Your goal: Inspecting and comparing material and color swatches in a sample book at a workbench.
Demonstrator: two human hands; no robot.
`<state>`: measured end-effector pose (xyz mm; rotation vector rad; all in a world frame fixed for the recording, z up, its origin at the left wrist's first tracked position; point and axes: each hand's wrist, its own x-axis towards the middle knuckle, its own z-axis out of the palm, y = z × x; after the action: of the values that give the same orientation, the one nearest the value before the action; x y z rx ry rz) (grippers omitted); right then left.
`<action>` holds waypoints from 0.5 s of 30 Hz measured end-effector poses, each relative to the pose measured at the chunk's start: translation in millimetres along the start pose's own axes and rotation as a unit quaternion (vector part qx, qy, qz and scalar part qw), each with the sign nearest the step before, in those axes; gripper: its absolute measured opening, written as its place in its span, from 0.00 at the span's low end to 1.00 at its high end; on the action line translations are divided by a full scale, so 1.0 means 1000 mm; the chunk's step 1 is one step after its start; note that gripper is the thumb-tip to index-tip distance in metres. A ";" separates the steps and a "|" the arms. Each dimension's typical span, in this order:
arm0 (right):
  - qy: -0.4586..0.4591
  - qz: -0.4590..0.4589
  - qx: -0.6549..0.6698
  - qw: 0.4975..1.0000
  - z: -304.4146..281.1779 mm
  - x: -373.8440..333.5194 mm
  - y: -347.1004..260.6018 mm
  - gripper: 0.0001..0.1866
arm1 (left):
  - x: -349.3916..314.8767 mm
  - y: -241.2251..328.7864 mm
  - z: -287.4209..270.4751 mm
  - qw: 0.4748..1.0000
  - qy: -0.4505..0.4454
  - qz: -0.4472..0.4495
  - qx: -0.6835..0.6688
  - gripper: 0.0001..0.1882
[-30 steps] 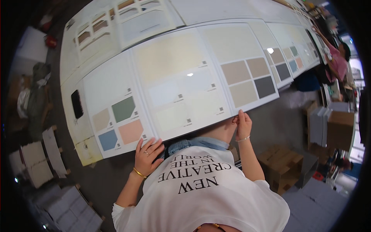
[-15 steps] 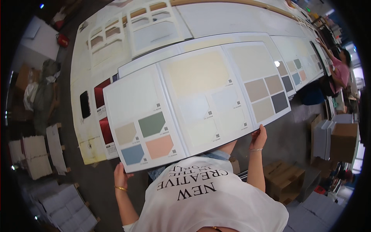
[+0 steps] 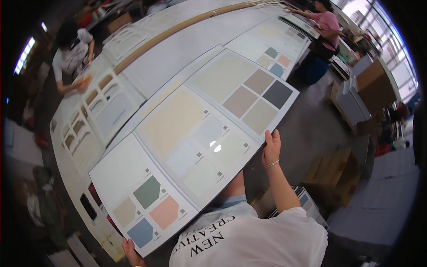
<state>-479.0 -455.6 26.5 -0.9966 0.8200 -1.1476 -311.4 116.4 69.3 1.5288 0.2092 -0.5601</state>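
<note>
A wide, three-panel colour sample folder (image 3: 195, 149) lies spread in front of me, tilted, with its right end farther away. Pale panels carry beige, green, pink, blue and grey swatches. My left hand (image 3: 132, 252) is closed on its near left corner, partly cut off by the lower edge of the view. On the near right edge, my right hand (image 3: 271, 149) grips the board with fingers wrapped around it. Behind it, the edge of another pale folder (image 3: 205, 58) shows, mostly covered. Farther along the table lies a similar folder (image 3: 258, 38) with the same kind of swatches.
The long white table (image 3: 173, 46) holds white cut-out frames (image 3: 113, 104) and a black phone (image 3: 88, 206). A co-worker in pink (image 3: 328, 26) stands at the far right, another in white (image 3: 73, 55) at the left. Cardboard boxes (image 3: 333, 175) stand on the floor to my right.
The view has turned to the right. The folder now slants more steeply, its right end farther off and left corner nearer me. Both hands keep their hold. The co-worker in white has come into view.
</note>
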 end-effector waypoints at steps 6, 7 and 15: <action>0.015 -0.117 -0.015 0.993 0.004 0.047 -0.007 0.10 | 0.080 0.033 0.031 0.964 -0.252 0.084 0.000 0.32; 0.026 -0.128 -0.033 0.991 0.008 0.060 -0.022 0.10 | 0.087 0.043 0.047 0.960 -0.271 0.069 -0.010 0.31; 0.041 -0.282 -0.109 0.952 0.046 0.243 -0.163 0.35 | 0.190 0.078 0.320 0.907 -0.418 -0.018 -0.053 0.21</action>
<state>-436.5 -699.7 188.5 -1.4315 0.7579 -1.6169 -180.5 -240.7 66.6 1.0642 -0.3915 -1.1598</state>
